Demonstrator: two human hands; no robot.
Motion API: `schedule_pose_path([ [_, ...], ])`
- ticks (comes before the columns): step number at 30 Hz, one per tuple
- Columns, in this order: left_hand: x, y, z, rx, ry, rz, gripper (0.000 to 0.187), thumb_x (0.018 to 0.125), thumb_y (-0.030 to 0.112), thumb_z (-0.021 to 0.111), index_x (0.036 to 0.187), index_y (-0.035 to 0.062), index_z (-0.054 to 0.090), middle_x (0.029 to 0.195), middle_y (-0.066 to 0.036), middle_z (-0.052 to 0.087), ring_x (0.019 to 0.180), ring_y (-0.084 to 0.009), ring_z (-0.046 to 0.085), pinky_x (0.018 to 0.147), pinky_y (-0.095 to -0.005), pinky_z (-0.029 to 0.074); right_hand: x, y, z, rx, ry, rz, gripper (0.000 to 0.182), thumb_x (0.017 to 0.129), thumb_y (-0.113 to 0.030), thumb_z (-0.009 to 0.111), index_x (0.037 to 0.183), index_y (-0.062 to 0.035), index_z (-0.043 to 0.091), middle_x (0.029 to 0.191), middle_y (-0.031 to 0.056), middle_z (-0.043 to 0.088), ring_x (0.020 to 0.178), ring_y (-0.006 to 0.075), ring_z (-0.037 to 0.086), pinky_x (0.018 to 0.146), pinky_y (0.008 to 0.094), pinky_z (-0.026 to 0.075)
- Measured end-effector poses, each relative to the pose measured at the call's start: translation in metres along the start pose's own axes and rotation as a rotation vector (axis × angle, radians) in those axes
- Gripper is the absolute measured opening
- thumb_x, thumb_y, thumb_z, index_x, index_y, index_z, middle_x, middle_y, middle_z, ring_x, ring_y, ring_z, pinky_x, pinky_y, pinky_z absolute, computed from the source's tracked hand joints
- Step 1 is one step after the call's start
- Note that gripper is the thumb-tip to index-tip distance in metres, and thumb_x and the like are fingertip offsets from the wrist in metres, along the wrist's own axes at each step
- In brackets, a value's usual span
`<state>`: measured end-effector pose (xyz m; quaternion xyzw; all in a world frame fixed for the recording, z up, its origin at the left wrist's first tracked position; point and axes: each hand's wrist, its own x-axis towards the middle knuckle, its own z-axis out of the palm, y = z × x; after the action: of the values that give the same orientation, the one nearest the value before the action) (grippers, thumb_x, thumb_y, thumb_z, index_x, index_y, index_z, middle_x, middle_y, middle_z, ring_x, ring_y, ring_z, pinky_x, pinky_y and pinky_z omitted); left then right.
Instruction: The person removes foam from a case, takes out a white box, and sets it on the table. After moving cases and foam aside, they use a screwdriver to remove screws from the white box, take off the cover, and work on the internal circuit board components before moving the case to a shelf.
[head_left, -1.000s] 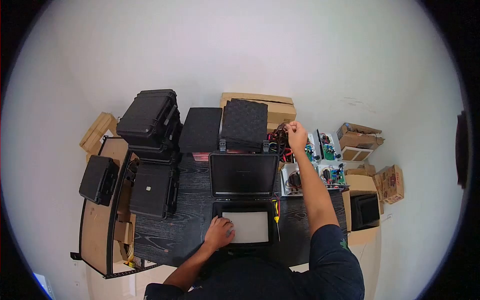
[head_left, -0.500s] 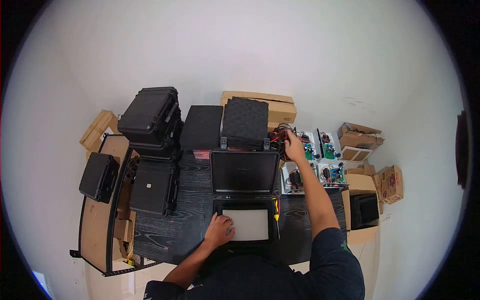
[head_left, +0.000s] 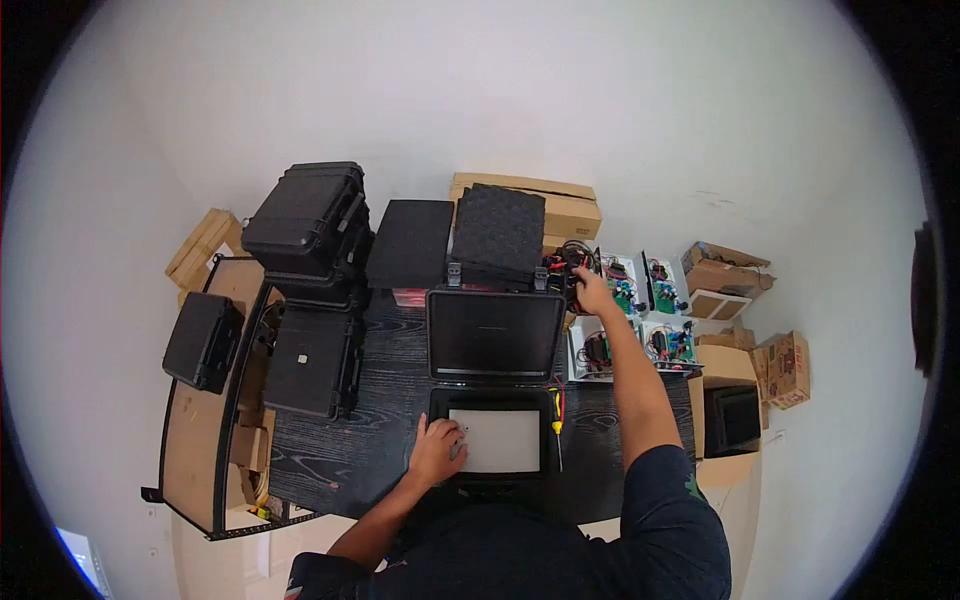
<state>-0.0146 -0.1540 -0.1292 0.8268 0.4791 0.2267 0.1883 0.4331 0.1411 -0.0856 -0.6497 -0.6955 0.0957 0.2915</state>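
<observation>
In front of me stands an open black hard case (head_left: 495, 335), its lid tilted back. A light grey flat panel (head_left: 503, 440) lies inside, framed by black. My left hand (head_left: 437, 453) rests on the panel's left side and the case rim, fingers apart and holding nothing. Farther back on the right, my right hand (head_left: 592, 292) is at a bundle of black and red cables (head_left: 563, 262), its fingers closed on some of them; the fingertips are partly hidden. A yellow-handled screwdriver (head_left: 557, 425) lies along the case's right side.
White trays with green circuit boards (head_left: 625, 290) stand right of the cables. Black foam sheets (head_left: 500, 225) are piled behind the lid. Black cases (head_left: 310, 215) are stacked on the left. Cardboard boxes (head_left: 728, 400) stand at the right, and a black-framed rack (head_left: 195, 450) at the left.
The view has shifted slightly, so the tabletop things sit a little higher and further right. My right hand stays at the cables, with a small shift; my left hand stays on the panel.
</observation>
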Motion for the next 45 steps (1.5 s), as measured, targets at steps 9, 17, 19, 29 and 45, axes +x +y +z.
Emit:
schedule_pose_path([
  [9,0.0,-0.014,0.007,-0.248,0.232,-0.157,0.038,0.084,0.009,0.076,0.121,0.0043,0.067,0.146,-0.021,0.055,0.138,-0.0435,0.049,0.12,-0.0618,0.032,-0.06,-0.115,-0.02,0.455,0.75,0.087,0.026,0.098,-0.001,0.059,0.122,0.0018,0.068,0.12,0.0205,0.071,0.112,0.0316,0.068,0.096,0.0389,0.053],
  [17,0.008,-0.016,-0.003,-0.214,0.03,-0.073,0.061,0.091,0.016,0.073,0.147,0.0013,0.053,0.165,-0.025,0.036,0.153,-0.047,0.031,0.123,-0.0588,0.029,-0.25,-0.222,0.071,0.419,-0.208,-0.399,0.035,0.092,-0.02,0.072,0.123,-0.0068,0.068,0.112,0.0153,0.073,0.104,0.0349,0.07,0.094,0.0459,0.055],
  [19,0.008,-0.013,-0.011,-0.13,-0.063,-0.083,0.065,0.093,0.018,0.071,0.151,0.0004,0.048,0.166,-0.025,0.033,0.156,-0.0465,0.027,0.124,-0.0589,0.028,-0.268,-0.23,0.086,0.21,-0.208,-0.391,0.044,0.092,-0.027,0.072,0.13,-0.007,0.065,0.119,0.0139,0.071,0.113,0.0335,0.067,0.099,0.0481,0.052],
  [29,0.005,-0.009,-0.004,-0.005,-0.062,-0.143,0.057,0.096,0.012,0.062,0.149,-0.0037,0.049,0.166,-0.028,0.034,0.156,-0.0466,0.027,0.125,-0.0581,0.026,-0.271,-0.219,0.115,-0.194,-0.433,-0.372,0.055,0.097,-0.04,0.067,0.139,-0.0043,0.06,0.131,0.0127,0.065,0.118,0.0311,0.061,0.1,0.0495,0.046],
  [45,0.013,-0.008,-0.006,0.011,-0.068,-0.18,0.067,0.102,0.035,0.059,0.155,-0.0015,0.043,0.168,-0.022,0.032,0.155,-0.0424,0.029,0.124,-0.0669,0.021,-0.256,-0.184,-0.037,0.506,0.066,-0.081,0.07,0.109,-0.054,0.043,0.149,0.0026,0.053,0.141,0.0294,0.059,0.131,0.0453,0.059,0.113,0.0472,0.045],
])
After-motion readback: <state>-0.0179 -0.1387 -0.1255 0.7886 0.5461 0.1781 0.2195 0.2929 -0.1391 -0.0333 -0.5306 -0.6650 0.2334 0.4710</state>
